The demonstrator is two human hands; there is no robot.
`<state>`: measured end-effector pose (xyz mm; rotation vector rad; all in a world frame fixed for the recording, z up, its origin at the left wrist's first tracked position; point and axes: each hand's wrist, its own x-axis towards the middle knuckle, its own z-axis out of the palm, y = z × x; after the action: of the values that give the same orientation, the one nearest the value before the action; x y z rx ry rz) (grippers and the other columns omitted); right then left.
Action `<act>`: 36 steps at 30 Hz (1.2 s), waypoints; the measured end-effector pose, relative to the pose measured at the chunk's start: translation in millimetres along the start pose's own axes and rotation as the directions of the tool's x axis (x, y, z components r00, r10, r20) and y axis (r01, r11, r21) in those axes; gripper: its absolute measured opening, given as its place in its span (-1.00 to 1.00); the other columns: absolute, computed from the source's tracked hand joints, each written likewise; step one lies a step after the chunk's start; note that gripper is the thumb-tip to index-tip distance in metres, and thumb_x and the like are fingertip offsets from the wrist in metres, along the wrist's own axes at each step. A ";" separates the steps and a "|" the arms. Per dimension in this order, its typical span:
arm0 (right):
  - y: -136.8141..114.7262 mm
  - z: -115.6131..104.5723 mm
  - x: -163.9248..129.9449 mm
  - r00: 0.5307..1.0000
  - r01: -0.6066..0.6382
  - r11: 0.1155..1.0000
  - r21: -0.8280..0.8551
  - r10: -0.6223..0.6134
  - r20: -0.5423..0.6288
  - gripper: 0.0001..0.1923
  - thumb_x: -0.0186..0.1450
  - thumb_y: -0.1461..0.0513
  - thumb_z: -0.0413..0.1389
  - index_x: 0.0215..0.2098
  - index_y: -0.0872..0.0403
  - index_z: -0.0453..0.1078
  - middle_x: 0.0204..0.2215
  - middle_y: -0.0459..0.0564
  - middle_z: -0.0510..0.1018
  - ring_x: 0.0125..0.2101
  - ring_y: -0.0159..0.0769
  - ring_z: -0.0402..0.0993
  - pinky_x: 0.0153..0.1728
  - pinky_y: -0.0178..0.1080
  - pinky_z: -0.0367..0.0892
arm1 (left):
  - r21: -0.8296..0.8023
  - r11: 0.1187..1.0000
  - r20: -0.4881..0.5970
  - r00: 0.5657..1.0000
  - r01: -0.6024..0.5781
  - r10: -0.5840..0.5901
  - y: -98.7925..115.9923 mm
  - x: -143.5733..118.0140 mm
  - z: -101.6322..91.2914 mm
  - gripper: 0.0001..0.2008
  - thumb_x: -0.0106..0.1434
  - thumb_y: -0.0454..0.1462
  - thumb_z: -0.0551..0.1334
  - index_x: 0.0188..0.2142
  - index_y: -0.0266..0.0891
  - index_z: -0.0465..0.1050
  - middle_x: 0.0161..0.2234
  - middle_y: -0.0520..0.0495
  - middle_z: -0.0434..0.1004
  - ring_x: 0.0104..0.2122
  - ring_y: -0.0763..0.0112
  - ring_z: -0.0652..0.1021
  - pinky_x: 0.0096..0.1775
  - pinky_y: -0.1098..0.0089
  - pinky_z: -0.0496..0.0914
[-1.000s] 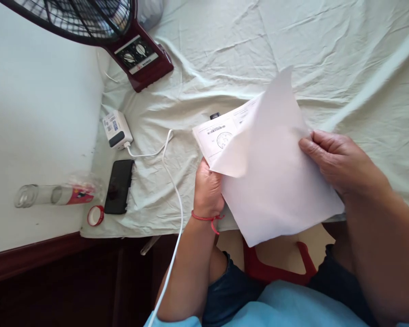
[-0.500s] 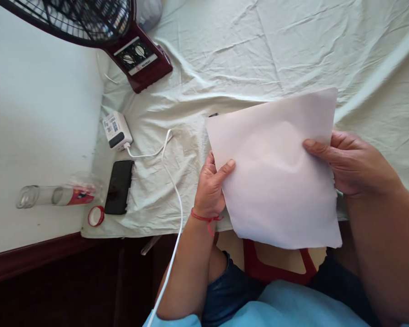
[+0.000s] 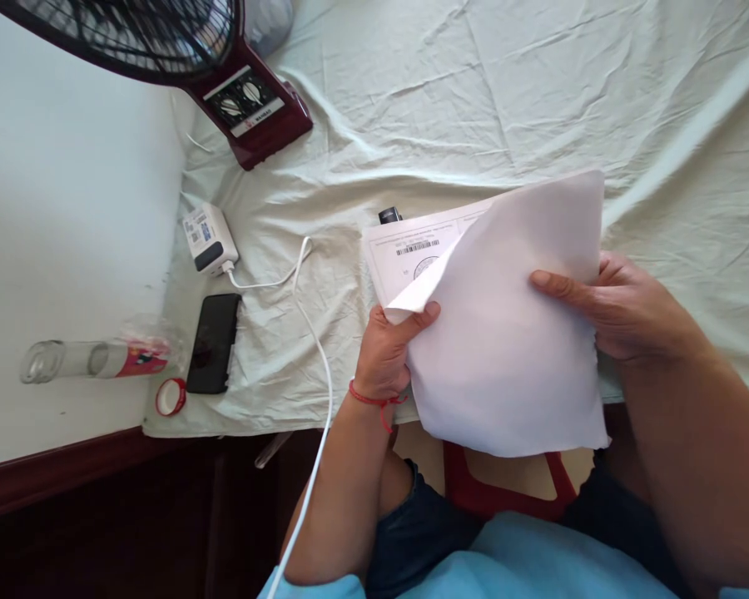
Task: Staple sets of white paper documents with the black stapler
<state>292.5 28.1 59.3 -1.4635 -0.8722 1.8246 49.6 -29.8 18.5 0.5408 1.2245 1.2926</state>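
Both hands hold a stack of white paper sheets [image 3: 505, 349] over the near edge of a surface covered by a pale green cloth [image 3: 449, 100]. My left hand [image 3: 387, 353], with a red string at the wrist, grips the stack's left edge and its thumb peels back the top sheet's corner. Under it shows a printed sheet [image 3: 412, 249] with a barcode and a round stamp. My right hand [image 3: 624, 304] pinches the stack's right edge, fingers lying on top.
A dark red fan base [image 3: 250, 100] stands at the back left. A white charger [image 3: 205, 237] with a white cable [image 3: 315, 349], a black phone [image 3: 214, 341], a red-rimmed cap [image 3: 171, 397] and a lying clear bottle [image 3: 93, 359] are on the left. A red stool [image 3: 499, 491] is below.
Half a second ago the top sheet lay flat over the stack; now its left corner is lifted again and the printed sheet shows. Both hands stayed at the edges.
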 end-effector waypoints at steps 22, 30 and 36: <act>5.8 -12.0 8.1 0.996 0.044 0.998 -0.037 -0.041 0.080 -0.60 0.12 -0.05 0.56 -0.20 -0.03 0.69 -0.21 0.02 0.78 -0.25 -0.06 0.74 -0.29 -0.13 0.69 | 0.026 0.999 0.030 0.999 0.040 -0.041 0.6 1.2 1.6 -0.41 0.10 -0.15 0.65 0.11 -0.14 0.63 0.11 -0.21 0.75 0.16 -0.14 0.69 0.20 -0.06 0.62; -5.9 -2.8 -9.5 0.995 -0.081 0.996 -0.035 0.083 0.053 -0.59 -0.01 0.09 0.63 -0.25 0.00 0.70 -0.29 -0.01 0.77 -0.37 -0.13 0.71 -0.42 -0.23 0.64 | 0.164 0.985 0.089 0.995 -0.061 0.047 -2.1 -1.1 -4.7 -0.37 0.09 -0.11 0.66 0.14 -0.13 0.63 0.14 -0.21 0.73 0.22 -0.13 0.66 0.24 -0.03 0.59; -3.0 -5.4 -2.0 0.992 -0.070 0.994 -0.088 0.078 0.097 -0.66 0.01 0.12 0.61 -0.30 0.01 0.69 -0.32 -0.01 0.77 -0.37 -0.13 0.71 -0.44 -0.25 0.62 | 0.107 0.993 -0.007 0.999 -0.045 0.046 1.2 5.3 -5.0 -0.55 0.11 -0.04 0.64 -0.10 -0.21 0.71 -0.03 -0.28 0.79 0.07 -0.24 0.73 0.15 -0.17 0.63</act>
<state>298.4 28.8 62.0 -1.4837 -0.9663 1.9519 43.7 -26.2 15.9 0.6435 1.3012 1.2734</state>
